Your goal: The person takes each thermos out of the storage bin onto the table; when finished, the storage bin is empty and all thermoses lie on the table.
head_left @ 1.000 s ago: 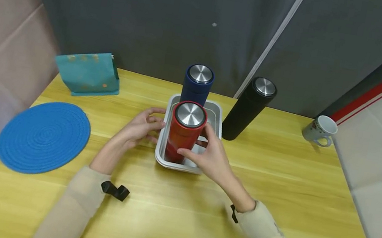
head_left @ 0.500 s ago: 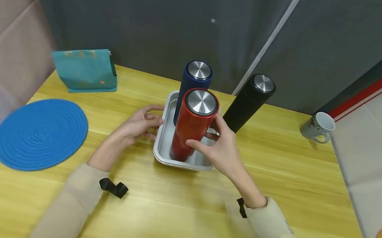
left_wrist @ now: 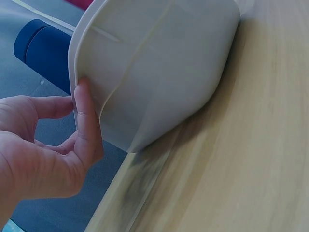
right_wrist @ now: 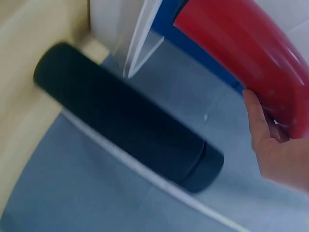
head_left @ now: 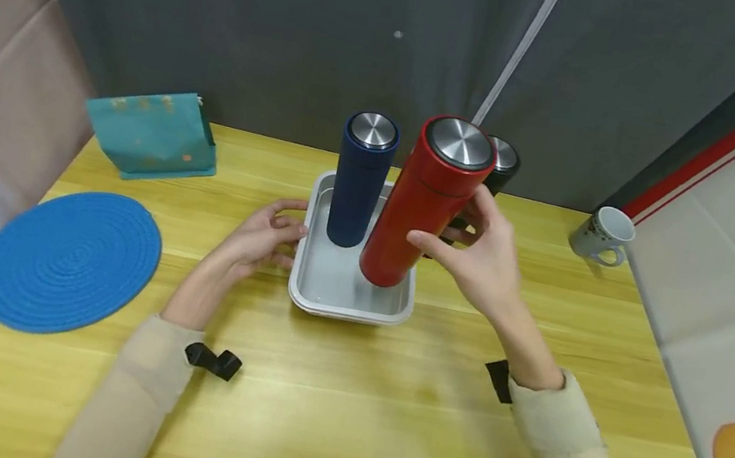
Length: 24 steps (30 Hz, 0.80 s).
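Observation:
My right hand (head_left: pixel 479 260) grips a red flask (head_left: pixel 425 202) with a steel lid and holds it tilted in the air, its base just above the right side of a shallow metal tray (head_left: pixel 319 298). The red flask (right_wrist: pixel 251 53) also fills the top of the right wrist view, against my right hand (right_wrist: pixel 275 154). A blue flask (head_left: pixel 361 179) stands upright at the back of the tray. My left hand (head_left: pixel 258 235) touches the tray's left rim, with fingertips (left_wrist: pixel 87 121) against the tray wall (left_wrist: pixel 154 72). A black flask (head_left: pixel 499 162) stands behind the red one, mostly hidden.
A round blue woven mat (head_left: pixel 66 260) lies at the table's left. A teal pouch (head_left: pixel 150 132) stands at the back left and a white mug (head_left: pixel 600 234) at the back right. A dark curtain hangs behind the yellow wooden table (head_left: pixel 343 419).
My right hand has lifted the red flask out of the tray, up and to the right, tilting it. The left hand has stayed at the tray's rim.

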Motion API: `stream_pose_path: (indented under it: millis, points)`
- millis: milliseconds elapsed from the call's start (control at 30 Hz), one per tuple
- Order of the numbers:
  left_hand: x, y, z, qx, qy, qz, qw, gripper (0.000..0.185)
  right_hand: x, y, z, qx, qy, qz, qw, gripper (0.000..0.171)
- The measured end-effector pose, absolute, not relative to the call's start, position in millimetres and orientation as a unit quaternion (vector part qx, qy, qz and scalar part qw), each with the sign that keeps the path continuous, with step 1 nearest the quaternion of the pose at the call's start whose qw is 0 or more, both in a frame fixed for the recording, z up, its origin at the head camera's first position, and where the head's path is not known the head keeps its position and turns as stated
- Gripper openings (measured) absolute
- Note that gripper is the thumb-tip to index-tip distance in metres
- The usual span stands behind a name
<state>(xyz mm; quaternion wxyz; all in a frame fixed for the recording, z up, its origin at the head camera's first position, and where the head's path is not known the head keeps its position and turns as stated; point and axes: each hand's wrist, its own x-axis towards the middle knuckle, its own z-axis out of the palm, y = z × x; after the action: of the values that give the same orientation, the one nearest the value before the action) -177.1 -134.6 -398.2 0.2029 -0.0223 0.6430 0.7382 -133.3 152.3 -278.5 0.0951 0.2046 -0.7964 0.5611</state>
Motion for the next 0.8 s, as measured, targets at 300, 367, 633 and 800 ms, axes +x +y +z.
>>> stream_pose_path:
  millis: [300,367,633,800]
  points:
    - [-176.6,-140.9,-397.5,-0.025,0.642,0.741,0.195,0.052,-134.8,192.9,-260.0,0.173,-0.812,0.542,0.131,0.055]
    - [-175.3,-143.4,-397.2,-0.029,0.645,0.739,0.192,0.052,-137.2,199.3,-259.6,0.164,-0.82,0.533,0.131,0.055]
    - [-171.5,-144.2,-396.0,-0.029,0.647,0.737,0.196,0.053,-143.6,226.4,-277.1,0.118,-0.838,0.518,0.128,0.057]
    - [-172.0,-141.5,-395.3,-0.032,0.646,0.737,0.195,0.052,-149.6,241.9,-290.3,0.09,-0.845,0.512,0.129,0.06]
